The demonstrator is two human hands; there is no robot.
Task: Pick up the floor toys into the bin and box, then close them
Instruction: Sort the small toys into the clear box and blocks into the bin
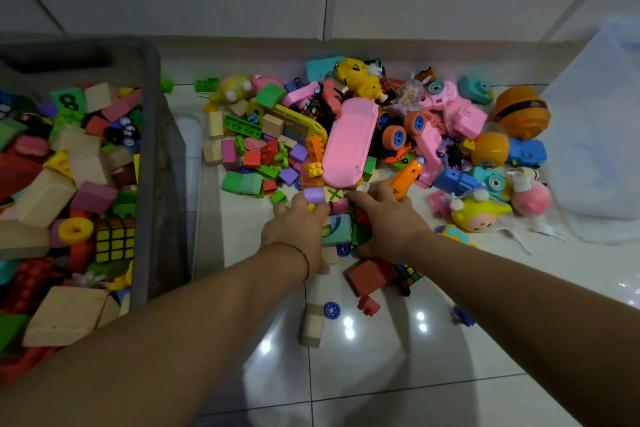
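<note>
Head view: looks down on both hands over a tiled floor (381,374).
Left hand (298,229): palm down, with the fingers curled in over the left side of a clump of blocks (341,230). The fingertips reach a purple block (313,195).
Right hand (389,222): palm down, with the fingers curled over the clump's right side, opposite the left hand.
Blocks: squeezed between the two hands. A teal one shows in the gap, and red and green bricks sit against the right palm. Whether the clump is off the floor cannot be told.
Bin (152,114): grey and open, well left of the left hand, heaped with blocks and a cube (114,239).
Pile (263,156): loose toys just beyond the fingertips, spreading right past the right hand. A pink case (349,142) lies straight ahead and an orange ball (521,113) far right.
Near the wrists: a red block (370,274) lies by the right wrist. A wooden block (311,324) and a blue wheel (331,310) lie between the forearms.
Bag (595,149): clear plastic, far right of the right hand.
</note>
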